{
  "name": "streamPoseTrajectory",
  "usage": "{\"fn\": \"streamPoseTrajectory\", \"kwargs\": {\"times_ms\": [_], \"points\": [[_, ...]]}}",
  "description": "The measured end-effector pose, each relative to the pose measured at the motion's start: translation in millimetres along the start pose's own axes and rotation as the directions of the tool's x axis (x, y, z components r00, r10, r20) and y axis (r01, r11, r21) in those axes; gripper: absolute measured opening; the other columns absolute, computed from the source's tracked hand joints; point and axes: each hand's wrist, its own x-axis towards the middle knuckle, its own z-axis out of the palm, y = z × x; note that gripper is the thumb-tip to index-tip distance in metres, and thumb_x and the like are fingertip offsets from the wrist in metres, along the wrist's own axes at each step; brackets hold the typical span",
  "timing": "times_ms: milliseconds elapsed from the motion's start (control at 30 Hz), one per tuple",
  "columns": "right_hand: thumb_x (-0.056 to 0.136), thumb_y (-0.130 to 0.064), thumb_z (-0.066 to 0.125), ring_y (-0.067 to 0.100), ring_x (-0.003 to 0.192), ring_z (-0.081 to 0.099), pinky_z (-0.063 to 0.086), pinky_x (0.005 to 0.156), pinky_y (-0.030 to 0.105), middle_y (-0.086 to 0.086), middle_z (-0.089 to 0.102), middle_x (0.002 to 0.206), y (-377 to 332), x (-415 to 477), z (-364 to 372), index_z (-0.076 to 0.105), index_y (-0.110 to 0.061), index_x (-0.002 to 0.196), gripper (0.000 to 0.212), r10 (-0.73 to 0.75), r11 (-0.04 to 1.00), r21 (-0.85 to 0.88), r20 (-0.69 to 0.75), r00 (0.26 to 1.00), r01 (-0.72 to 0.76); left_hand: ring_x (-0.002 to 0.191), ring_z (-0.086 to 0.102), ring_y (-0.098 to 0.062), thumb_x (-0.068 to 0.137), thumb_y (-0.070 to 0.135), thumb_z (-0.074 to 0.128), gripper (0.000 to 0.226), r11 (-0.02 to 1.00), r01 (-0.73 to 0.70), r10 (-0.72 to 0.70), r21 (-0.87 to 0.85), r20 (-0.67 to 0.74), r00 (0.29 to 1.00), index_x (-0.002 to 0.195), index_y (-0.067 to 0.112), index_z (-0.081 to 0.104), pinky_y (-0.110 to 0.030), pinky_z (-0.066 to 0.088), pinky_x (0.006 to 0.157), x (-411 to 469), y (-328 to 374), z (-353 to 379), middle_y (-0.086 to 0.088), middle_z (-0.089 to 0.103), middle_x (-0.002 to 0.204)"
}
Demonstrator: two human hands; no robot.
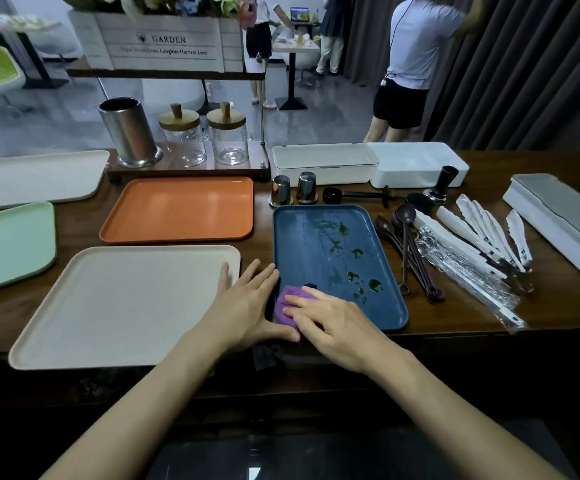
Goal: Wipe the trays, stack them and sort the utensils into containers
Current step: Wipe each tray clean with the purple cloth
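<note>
A blue tray (323, 237) with green smears lies in front of me on the wooden table. My right hand (330, 320) presses a purple cloth (290, 301) flat onto the tray's near left corner. My left hand (247, 306) rests with straight fingers against the tray's left edge. A beige tray (119, 306) lies to the left, an orange tray (177, 209) behind it, a green tray (8, 244) and a white tray (35, 178) at far left. Dark wooden spoons (406, 244) and wrapped white utensils (472, 244) lie right of the blue tray.
At the back stand a steel cylinder holder (129, 133), two lidded glass jars (205, 136), two white boxes (368, 164) and two small steel shakers (293, 190). A white box with a grey lid (558, 216) sits at far right. People stand beyond the table.
</note>
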Motion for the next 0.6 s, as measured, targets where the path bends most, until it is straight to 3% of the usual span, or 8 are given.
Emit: {"fn": "streamPoseTrajectory", "kwargs": {"times_ms": [167, 300, 467, 533, 600], "points": [[0.105, -0.046, 0.036, -0.005, 0.15, 0.011, 0.026, 0.121, 0.028, -0.027, 0.033, 0.156, 10, -13, 1, 0.049, -0.04, 0.145, 0.043, -0.016, 0.999, -0.041, -0.029, 0.999, 0.015, 0.156, -0.016, -0.013, 0.067, 0.097, 0.046, 0.131, 1.0, 0.027, -0.027, -0.015, 0.052, 0.998, 0.164, 0.02, 0.004, -0.059, -0.015, 0.122, 0, 2, -3, 0.008, -0.003, 0.171], [0.106, -0.04, 0.039, -0.006, 0.149, 0.007, 0.016, 0.124, 0.025, -0.024, 0.027, 0.158, 27, -28, -3, 0.042, -0.038, 0.15, 0.044, 0.056, 0.993, -0.09, -0.139, 0.989, -0.069, 0.155, -0.019, -0.015, 0.069, 0.094, 0.049, 0.131, 0.999, 0.051, -0.05, -0.016, 0.091, 0.995, 0.164, 0.02, 0.0, -0.058, -0.016, 0.122, -1, 5, -5, 0.007, -0.006, 0.171], [0.107, -0.031, 0.043, -0.014, 0.139, -0.003, -0.006, 0.111, 0.004, -0.023, 0.021, 0.157, 30, -32, -14, 0.036, -0.032, 0.154, 0.048, 0.064, 0.986, -0.141, -0.17, 0.983, -0.088, 0.157, -0.011, -0.017, 0.061, 0.099, 0.04, 0.13, 0.994, 0.071, -0.071, -0.08, 0.005, 0.997, 0.162, 0.021, 0.019, -0.056, -0.008, 0.125, 16, 7, -10, 0.005, 0.004, 0.172], [0.107, -0.031, 0.041, -0.011, 0.14, -0.003, -0.007, 0.111, 0.005, -0.023, 0.02, 0.158, 28, -31, -15, 0.034, -0.032, 0.155, 0.048, 0.056, 0.985, -0.153, -0.165, 0.985, -0.082, 0.158, -0.009, -0.018, 0.061, 0.099, 0.032, 0.13, 0.996, 0.078, -0.079, -0.051, -0.009, 0.997, 0.163, 0.021, 0.014, -0.055, -0.003, 0.125, 30, 11, -9, 0.003, 0.004, 0.172], [0.107, -0.032, 0.04, -0.004, 0.146, -0.001, -0.005, 0.115, 0.01, -0.02, 0.02, 0.161, 30, -29, -13, 0.032, -0.032, 0.156, 0.049, 0.06, 0.983, -0.162, -0.16, 0.985, -0.086, 0.157, -0.012, -0.019, 0.066, 0.097, 0.036, 0.128, 0.997, 0.075, -0.074, -0.007, 0.045, 0.996, 0.164, 0.021, 0.006, -0.055, -0.004, 0.125, 40, 17, -7, 0.0, -0.002, 0.172]]}}
